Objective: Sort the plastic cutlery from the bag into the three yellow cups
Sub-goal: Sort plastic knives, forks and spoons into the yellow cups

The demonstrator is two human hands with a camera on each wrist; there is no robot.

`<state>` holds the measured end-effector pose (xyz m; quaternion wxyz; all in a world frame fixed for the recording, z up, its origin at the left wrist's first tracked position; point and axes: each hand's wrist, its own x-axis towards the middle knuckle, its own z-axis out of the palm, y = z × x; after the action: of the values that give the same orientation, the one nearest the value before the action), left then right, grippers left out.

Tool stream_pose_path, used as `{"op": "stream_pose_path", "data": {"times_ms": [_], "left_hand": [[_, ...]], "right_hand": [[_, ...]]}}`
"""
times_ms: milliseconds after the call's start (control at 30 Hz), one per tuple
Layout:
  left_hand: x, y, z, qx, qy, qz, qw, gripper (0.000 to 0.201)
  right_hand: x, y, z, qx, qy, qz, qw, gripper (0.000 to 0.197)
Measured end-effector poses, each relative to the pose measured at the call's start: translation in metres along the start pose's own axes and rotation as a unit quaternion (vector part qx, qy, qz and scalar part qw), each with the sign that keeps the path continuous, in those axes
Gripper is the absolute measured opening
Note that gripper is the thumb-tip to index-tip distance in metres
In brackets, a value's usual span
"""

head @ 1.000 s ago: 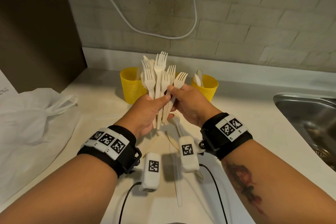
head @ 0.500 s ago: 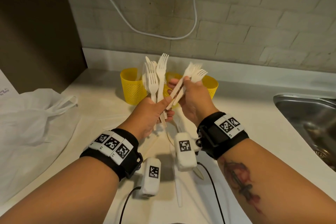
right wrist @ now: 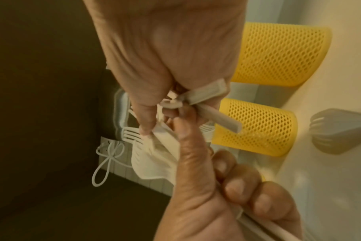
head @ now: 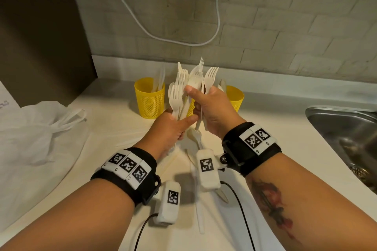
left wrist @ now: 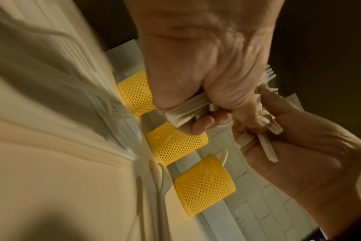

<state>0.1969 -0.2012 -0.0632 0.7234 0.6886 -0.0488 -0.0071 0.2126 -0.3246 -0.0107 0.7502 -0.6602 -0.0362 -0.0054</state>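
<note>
My left hand (head: 179,126) grips a bunch of white plastic forks (head: 177,91) by the handles, tines up, above the counter. Beside it my right hand (head: 199,100) grips a few more forks (head: 211,75), pressed against that bunch. Behind the hands stand three yellow mesh cups: the left cup (head: 150,98) holds some cutlery, the middle cup (head: 191,106) is mostly hidden, and the right cup (head: 236,98) holds a spoon. The left wrist view shows the handle ends (left wrist: 185,110) sticking out of my fist. In the right wrist view, handles (right wrist: 206,93) cross under my curled fingers.
A white plastic bag (head: 38,128) lies at the left on the pale counter (head: 114,124). Loose cutlery lies under my wrists: a fork (head: 196,136) and a knife (head: 200,214). A steel sink (head: 346,134) sits at the right. A white cable (head: 218,16) hangs on the tiled wall.
My right hand, which had drawn a few forks away to the right, has brought them back upright against the bunch in my left hand.
</note>
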Motion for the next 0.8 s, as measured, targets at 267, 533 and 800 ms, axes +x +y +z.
{"op": "stream_pose_path", "data": {"times_ms": [267,533,800], "left_hand": [[-0.003,0.005,0.005,-0.052,0.070,-0.005,0.996,0.031],[-0.001,0.003,-0.004,-0.068,0.155,-0.014,0.985,0.023],[-0.001,0.000,-0.024,-0.091,0.207,-0.040,0.973,0.028]], "right_hand": [[0.001,0.001,0.004,0.137,-0.017,0.063,0.988,0.014],[0.025,-0.014,-0.004,0.235,0.061,0.041,0.969,0.010],[0.079,-0.070,0.005,0.082,0.189,-0.199,0.958,0.023]]}}
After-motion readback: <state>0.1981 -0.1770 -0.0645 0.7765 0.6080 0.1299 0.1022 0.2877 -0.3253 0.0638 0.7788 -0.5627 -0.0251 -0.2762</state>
